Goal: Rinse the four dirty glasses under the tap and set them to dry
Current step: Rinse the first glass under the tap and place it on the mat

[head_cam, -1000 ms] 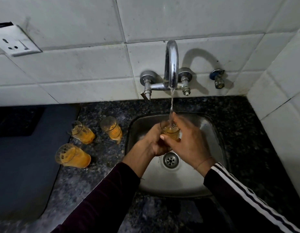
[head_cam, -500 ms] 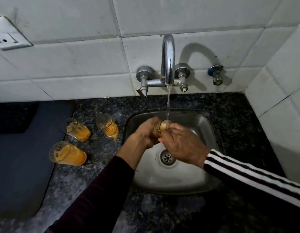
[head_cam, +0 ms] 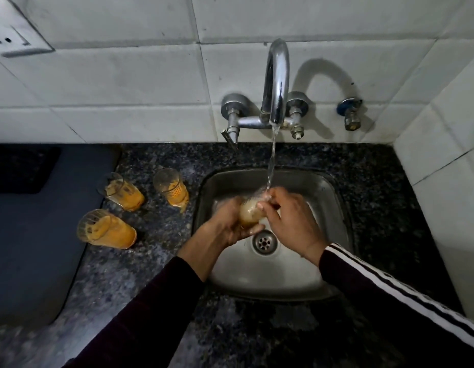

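Over the steel sink (head_cam: 334, 197) I hold a small glass (head_cam: 250, 214) tilted on its side under the running tap (head_cam: 277, 83). My left hand (head_cam: 227, 221) grips its base end. My right hand (head_cam: 289, 221) covers its mouth end, fingers at the rim where the water stream lands. Three dirty glasses smeared with orange residue stand on the dark granite counter left of the sink: one at the back left (head_cam: 123, 191), one nearest the sink (head_cam: 172, 188), one at the front left (head_cam: 105, 228).
A dark blue mat (head_cam: 31, 248) covers the counter at the left. A wall socket (head_cam: 15, 35) sits on the white tiles at upper left. A second small valve (head_cam: 351, 115) juts from the wall right of the tap. The sink drain (head_cam: 265, 243) lies below my hands.
The glass went from upright under the stream to lying on its side between my hands, and looks paler now. My right hand shifted over its mouth end. The three other glasses stayed put.
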